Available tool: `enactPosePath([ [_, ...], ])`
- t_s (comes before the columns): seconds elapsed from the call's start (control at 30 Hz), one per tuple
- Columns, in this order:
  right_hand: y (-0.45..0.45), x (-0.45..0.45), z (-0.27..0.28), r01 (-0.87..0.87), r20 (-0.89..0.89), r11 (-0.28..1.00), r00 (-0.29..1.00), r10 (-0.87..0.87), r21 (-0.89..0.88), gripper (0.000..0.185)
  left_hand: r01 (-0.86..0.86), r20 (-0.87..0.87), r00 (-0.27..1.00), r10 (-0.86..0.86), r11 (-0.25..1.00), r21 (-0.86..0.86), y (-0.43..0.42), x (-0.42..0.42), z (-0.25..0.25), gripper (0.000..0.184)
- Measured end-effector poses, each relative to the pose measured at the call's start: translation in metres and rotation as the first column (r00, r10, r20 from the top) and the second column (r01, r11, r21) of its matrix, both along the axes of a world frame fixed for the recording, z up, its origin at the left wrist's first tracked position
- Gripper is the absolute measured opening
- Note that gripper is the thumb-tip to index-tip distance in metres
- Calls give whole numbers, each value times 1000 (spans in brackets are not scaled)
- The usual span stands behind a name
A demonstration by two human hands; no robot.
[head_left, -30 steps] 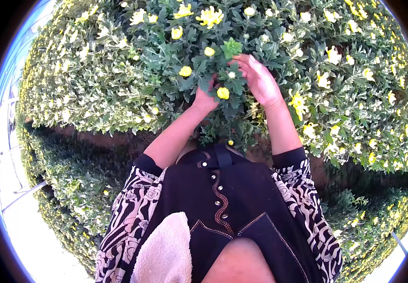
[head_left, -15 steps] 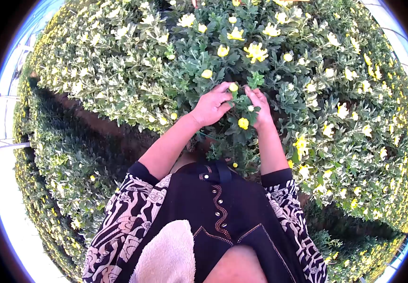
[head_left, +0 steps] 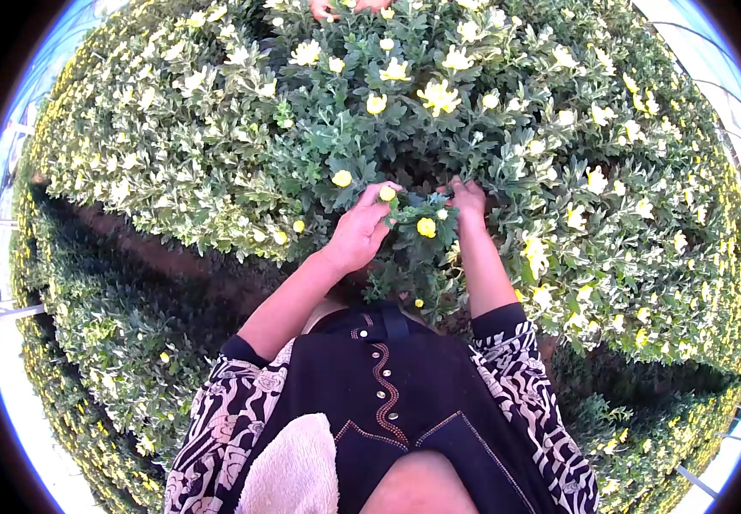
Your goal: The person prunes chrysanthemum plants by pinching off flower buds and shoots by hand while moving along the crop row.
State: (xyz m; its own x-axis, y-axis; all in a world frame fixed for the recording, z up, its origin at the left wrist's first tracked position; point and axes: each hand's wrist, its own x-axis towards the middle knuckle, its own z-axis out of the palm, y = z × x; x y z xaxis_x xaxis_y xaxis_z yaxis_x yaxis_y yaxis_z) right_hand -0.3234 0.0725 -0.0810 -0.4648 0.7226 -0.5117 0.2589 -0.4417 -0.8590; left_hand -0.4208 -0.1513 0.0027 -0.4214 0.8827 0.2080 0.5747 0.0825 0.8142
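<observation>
My left hand (head_left: 359,233) is closed around a chrysanthemum stem just below a round yellow bud (head_left: 388,194); the fingertips are partly hidden behind the bud. My right hand (head_left: 468,200) is to the right, among dark green leaves, its fingers curled in. What lies between those fingers is too small to make out. Between the hands a half-open yellow chrysanthemum flower (head_left: 426,227) stands on leafy growth, with a paler small bud (head_left: 442,214) beside it. Another yellow bud (head_left: 341,178) is just beyond my left hand.
Dense chrysanthemum plants (head_left: 208,128) with pale yellow blooms spread ahead and to both sides. A dark soil furrow (head_left: 156,253) runs along the left. At the top edge, another person's hand (head_left: 326,9) reaches into the plants. Greenhouse framing (head_left: 12,314) shows at the sides.
My hands have moved apart, the left one slightly left and down. The green shoot tip by my right hand no longer shows there. Another person's hands appear at the top as the view shifts.
</observation>
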Motion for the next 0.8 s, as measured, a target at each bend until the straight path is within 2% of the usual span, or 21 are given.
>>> enactPosePath([
  [0.03, -11, 6, 16, -37, -42, 999, 998, 37, -4, 17, -8, 66, 998, 9, 1000, -14, -5, 3, 5, 20],
  [0.1, -33, 24, 55, 2, -38, 998, 999, 0, 67, 18, 24, 48, 999, -23, 1000, -7, -14, 5, 20, 21],
  [0.13, -42, 38, 67, -65, 37, 952, 998, 57, 300, 17, 29, 45, 999, -26, 998, -63, -22, 4, 25, 21],
  [0.17, -52, 52, 78, -147, 130, 850, 987, 93, 506, 17, 33, 43, 999, -28, 992, -120, -29, 0, 28, 22],
  [0.2, -65, 66, 86, -53, 27, 815, 999, 46, 578, 17, 62, -121, 991, -57, 997, 37, -36, -6, 32, 22],
  [0.23, -80, 84, 95, 46, -75, 770, 997, 2, 636, 17, 93, -115, 989, -88, 995, 35, -50, -11, 38, 22],
  [0.3, -110, 123, 123, 12, -61, 779, 998, 34, 627, 19, 124, 329, 942, -72, 982, -140, -79, -25, 64, 23],
  [0.37, -142, 155, 144, -25, -47, 843, 997, 60, 538, 19, 74, 317, 947, -55, 996, -47, -110, -45, 65, 24],
  [0.5, -204, 181, 135, -30, -42, 909, 998, 51, 415, 20, 77, 391, 920, -13, 986, -148, -180, -91, 68, 23],
  [0.53, -219, 180, 132, -158, 211, 897, 975, 74, 414, 20, 48, 428, 904, 26, 986, -161, -196, -100, 63, 22],
  [0.57, -234, 180, 126, -280, 451, 883, 888, 89, 377, 21, 22, 463, 884, 63, 984, -174, -211, -109, 59, 22],
  [0.6, -250, 183, 107, -384, 631, 832, 774, 55, 399, 27, 9, 500, 861, 91, 981, -195, -225, -118, 56, 20],
  [0.63, -267, 186, 84, -549, 813, 726, 582, -26, 415, 35, 28, 501, 862, 72, 982, -189, -237, -125, 57, 20],
  [0.7, -295, 178, 73, -671, 903, 638, 419, -97, 379, 53, -5, 526, 826, 204, 935, -354, -258, -140, 62, 20],
  [0.73, -305, 175, 65, -640, 895, 675, 441, -67, 366, 56, 0, 547, 814, 195, 942, -336, -268, -148, 61, 19],
  [0.77, -311, 167, 65, -538, 852, 786, 523, 26, 306, 45, 10, 548, 816, 185, 943, -333, -277, -156, 61, 19],
  [0.8, -317, 163, 54, -512, 825, 816, 560, 80, 269, 45, 20, 572, 802, 170, 950, -311, -286, -163, 61, 18],
])
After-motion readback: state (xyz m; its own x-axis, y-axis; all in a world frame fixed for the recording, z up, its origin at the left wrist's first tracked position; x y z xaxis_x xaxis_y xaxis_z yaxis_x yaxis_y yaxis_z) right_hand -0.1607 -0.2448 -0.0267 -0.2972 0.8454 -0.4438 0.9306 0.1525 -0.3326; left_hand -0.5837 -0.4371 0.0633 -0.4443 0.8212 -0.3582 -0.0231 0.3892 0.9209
